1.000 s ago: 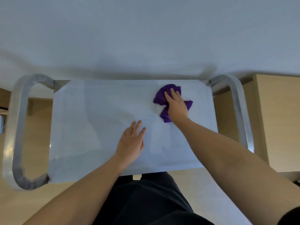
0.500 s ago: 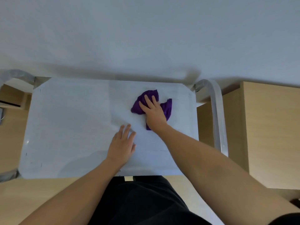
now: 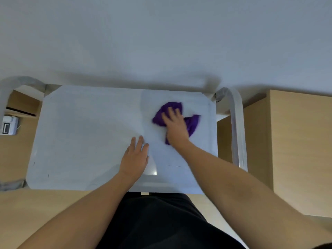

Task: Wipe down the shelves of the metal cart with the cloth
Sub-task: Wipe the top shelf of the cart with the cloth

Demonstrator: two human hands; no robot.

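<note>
The metal cart's top shelf [image 3: 80,133] is a pale, shiny rectangle seen from above. A crumpled purple cloth [image 3: 193,123] lies on its far right part. My right hand [image 3: 175,127] presses flat on the cloth, fingers spread and pointing away from me; the cloth sticks out beyond the fingertips and to the right. My left hand [image 3: 135,157] rests flat on the bare shelf near the front middle, fingers together, holding nothing. Lower shelves are hidden beneath the top one.
Curved metal handles stand at the cart's right end [image 3: 237,126] and left end [image 3: 10,87]. A white wall runs behind the cart. A wooden cabinet [image 3: 296,150] stands to the right. A small white device [image 3: 9,124] sits on wood at the left.
The right hand keeps sliding the cloth over the right part of the shelf, its fingers now smeared by motion. The camera view shifted sideways. The left hand stays planted.
</note>
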